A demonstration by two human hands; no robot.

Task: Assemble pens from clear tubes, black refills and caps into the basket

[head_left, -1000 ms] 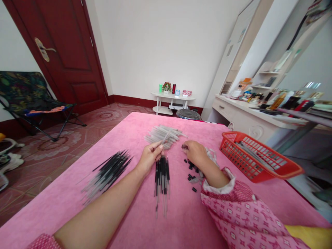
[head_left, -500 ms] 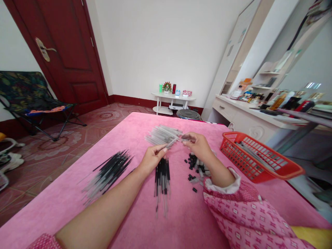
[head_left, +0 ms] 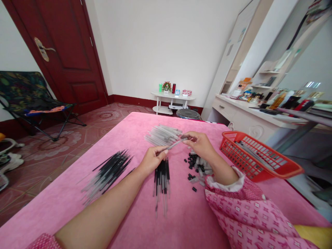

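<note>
Shifting up from the black caps (head_left: 193, 165) since before, gripping a thin clear tube (head_left: 174, 144) by its ends over the tabletop (head_left: 124, 135) with right hand (head_left: 201, 145) and left hand (head_left: 151, 159) fingers; keeping grey pens (head_left: 250, 148) in the red basket (head_left: 238, 162) alongside.

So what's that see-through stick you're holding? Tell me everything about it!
It is a thin clear plastic tube, like a pen barrel, straight and slanting. The left hand pinches its near end, the right hand its far end, holding it above the pink cloth beside the pile of clear tubes.
</note>
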